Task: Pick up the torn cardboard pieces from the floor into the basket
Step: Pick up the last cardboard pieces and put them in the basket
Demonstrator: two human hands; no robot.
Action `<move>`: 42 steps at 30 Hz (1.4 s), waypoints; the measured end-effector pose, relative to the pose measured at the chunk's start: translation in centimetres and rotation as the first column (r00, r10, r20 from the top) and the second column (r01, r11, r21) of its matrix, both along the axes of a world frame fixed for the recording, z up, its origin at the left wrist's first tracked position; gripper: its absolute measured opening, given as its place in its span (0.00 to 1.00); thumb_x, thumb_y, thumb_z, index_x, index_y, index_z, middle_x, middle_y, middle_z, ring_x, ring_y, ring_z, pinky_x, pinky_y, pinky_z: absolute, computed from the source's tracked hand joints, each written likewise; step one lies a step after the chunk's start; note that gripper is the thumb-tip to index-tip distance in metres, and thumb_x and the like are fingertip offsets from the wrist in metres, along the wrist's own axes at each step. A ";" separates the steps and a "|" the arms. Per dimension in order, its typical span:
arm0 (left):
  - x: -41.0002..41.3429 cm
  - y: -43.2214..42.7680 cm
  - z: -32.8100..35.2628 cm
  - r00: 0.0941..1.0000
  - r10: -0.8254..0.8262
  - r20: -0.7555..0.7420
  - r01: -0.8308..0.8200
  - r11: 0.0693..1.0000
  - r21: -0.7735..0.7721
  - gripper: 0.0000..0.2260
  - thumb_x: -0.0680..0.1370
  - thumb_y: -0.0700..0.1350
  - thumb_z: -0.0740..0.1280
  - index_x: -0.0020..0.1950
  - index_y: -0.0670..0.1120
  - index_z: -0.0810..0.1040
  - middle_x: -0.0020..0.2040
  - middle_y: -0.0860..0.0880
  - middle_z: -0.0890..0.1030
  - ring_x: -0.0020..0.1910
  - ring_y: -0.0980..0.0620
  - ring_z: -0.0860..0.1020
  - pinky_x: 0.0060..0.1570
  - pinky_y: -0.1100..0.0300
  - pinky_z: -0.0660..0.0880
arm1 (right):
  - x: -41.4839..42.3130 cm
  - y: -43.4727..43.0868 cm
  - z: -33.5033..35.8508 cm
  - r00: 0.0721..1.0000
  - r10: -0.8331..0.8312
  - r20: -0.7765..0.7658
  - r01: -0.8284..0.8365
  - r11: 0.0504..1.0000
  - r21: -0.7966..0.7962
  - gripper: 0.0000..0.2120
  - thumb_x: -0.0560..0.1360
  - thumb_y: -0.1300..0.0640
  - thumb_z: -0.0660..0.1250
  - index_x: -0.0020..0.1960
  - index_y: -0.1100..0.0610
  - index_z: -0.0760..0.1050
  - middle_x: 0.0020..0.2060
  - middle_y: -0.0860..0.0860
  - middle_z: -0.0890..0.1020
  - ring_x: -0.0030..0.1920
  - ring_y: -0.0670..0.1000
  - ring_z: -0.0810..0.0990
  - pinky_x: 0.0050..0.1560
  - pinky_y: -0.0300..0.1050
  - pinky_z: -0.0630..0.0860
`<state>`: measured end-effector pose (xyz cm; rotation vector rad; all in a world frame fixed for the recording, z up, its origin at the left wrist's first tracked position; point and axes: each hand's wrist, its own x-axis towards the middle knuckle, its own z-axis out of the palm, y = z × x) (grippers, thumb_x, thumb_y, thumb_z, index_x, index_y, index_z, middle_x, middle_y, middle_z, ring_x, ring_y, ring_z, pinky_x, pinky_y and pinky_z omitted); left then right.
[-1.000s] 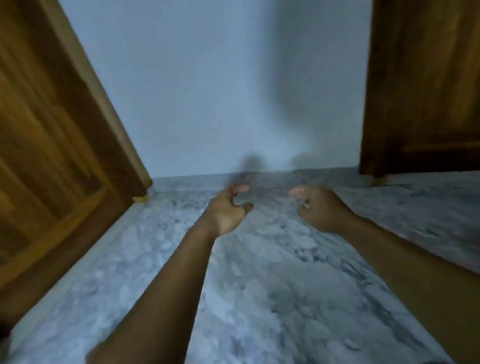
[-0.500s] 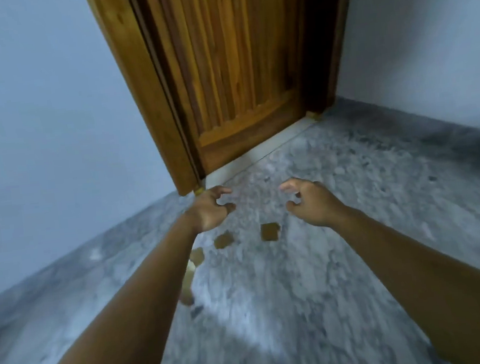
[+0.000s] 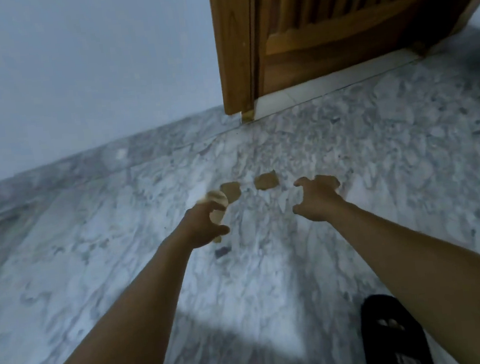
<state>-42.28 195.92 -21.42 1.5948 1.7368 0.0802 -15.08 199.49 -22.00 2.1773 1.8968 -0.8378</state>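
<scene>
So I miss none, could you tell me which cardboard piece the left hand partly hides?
The pale long piece; both brown ones lie beyond the left hand.

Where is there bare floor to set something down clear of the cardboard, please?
The floor is bare between left hand and wall, and between right hand and door. Crowded around both hands: cardboard pieces. A slipper lies lower right.

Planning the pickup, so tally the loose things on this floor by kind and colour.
Brown cardboard pieces: 2
Pale cardboard piece, partly behind the left hand: 1
Black sandal: 1
Dark fleck, too blurred to identify: 1
Total: 5; the hands may hide more.
</scene>
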 end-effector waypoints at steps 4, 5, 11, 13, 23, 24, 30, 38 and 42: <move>0.4 0.8 -5.5 0.992 0.101 -0.073 -0.101 0.995 0.003 0.34 0.68 0.49 0.78 0.72 0.50 0.70 0.67 0.43 0.73 0.62 0.44 0.74 0.55 0.57 0.72 | 2.2 2.1 -6.0 0.991 -0.129 0.016 0.130 0.990 -0.055 0.40 0.75 0.43 0.70 0.79 0.50 0.53 0.77 0.56 0.58 0.76 0.61 0.59 0.72 0.61 0.65; 0.5 1.3 -6.4 0.988 0.131 -0.087 -0.131 0.991 0.009 0.37 0.67 0.51 0.79 0.73 0.50 0.68 0.69 0.41 0.70 0.63 0.42 0.73 0.59 0.53 0.73 | 2.8 2.7 -7.1 0.986 -0.165 0.038 0.166 0.985 -0.041 0.40 0.75 0.43 0.69 0.79 0.50 0.52 0.78 0.56 0.56 0.76 0.62 0.58 0.72 0.62 0.64; 2.4 7.0 -10.8 0.919 0.360 -0.160 -0.348 0.932 0.097 0.32 0.74 0.55 0.71 0.75 0.50 0.64 0.73 0.41 0.64 0.70 0.37 0.66 0.67 0.45 0.66 | 6.4 7.6 -13.4 0.943 -0.313 0.113 0.308 0.949 0.065 0.24 0.81 0.44 0.58 0.74 0.53 0.62 0.72 0.60 0.63 0.70 0.67 0.64 0.63 0.66 0.67; 3.2 8.6 -11.8 0.892 0.399 -0.213 -0.375 0.916 0.144 0.23 0.78 0.52 0.65 0.70 0.44 0.70 0.66 0.43 0.72 0.66 0.39 0.70 0.64 0.46 0.66 | 6.8 8.7 -15.5 0.918 -0.374 0.133 0.360 0.925 0.121 0.21 0.82 0.48 0.58 0.72 0.56 0.63 0.71 0.62 0.64 0.69 0.67 0.63 0.63 0.66 0.68; 2.3 9.4 -13.4 0.810 0.483 -0.333 -0.482 0.871 0.090 0.31 0.71 0.60 0.72 0.70 0.50 0.68 0.63 0.41 0.68 0.64 0.38 0.68 0.61 0.44 0.70 | 8.2 11.8 -16.1 0.836 -0.540 0.102 0.541 0.841 0.014 0.32 0.82 0.45 0.58 0.80 0.57 0.51 0.78 0.64 0.51 0.76 0.65 0.53 0.74 0.61 0.57; 2.1 9.3 -13.7 0.795 0.491 -0.356 -0.495 0.865 0.086 0.33 0.68 0.62 0.74 0.67 0.51 0.69 0.63 0.43 0.66 0.64 0.39 0.66 0.60 0.42 0.71 | 8.2 11.7 -15.6 0.853 -0.517 0.069 0.519 0.855 -0.017 0.32 0.83 0.48 0.59 0.80 0.57 0.49 0.78 0.64 0.51 0.76 0.66 0.56 0.74 0.60 0.60; 1.4 8.9 -14.1 0.837 0.509 -0.201 -0.477 0.859 0.187 0.19 0.72 0.50 0.74 0.56 0.43 0.71 0.50 0.41 0.77 0.51 0.40 0.77 0.45 0.52 0.74 | 4.2 12.3 -12.8 0.968 -0.122 -0.220 0.125 0.992 -0.001 0.16 0.77 0.53 0.70 0.61 0.60 0.78 0.57 0.58 0.82 0.56 0.59 0.81 0.46 0.43 0.73; -1.3 6.3 -15.7 0.893 0.359 -0.272 -0.315 0.930 0.190 0.24 0.70 0.59 0.74 0.62 0.51 0.77 0.57 0.46 0.78 0.54 0.43 0.78 0.51 0.51 0.77 | -4.2 16.4 -11.8 0.955 0.296 0.030 -0.290 0.949 -0.126 0.42 0.69 0.36 0.75 0.75 0.52 0.64 0.72 0.57 0.60 0.69 0.64 0.63 0.67 0.59 0.69; -1.2 5.2 -16.4 0.926 0.282 -0.251 -0.250 0.956 0.152 0.25 0.68 0.54 0.77 0.61 0.52 0.71 0.50 0.47 0.79 0.48 0.45 0.79 0.44 0.52 0.77 | -5.0 14.5 -14.4 0.977 0.211 0.041 -0.209 0.977 -0.048 0.38 0.76 0.44 0.70 0.79 0.51 0.56 0.74 0.57 0.58 0.70 0.63 0.64 0.65 0.58 0.70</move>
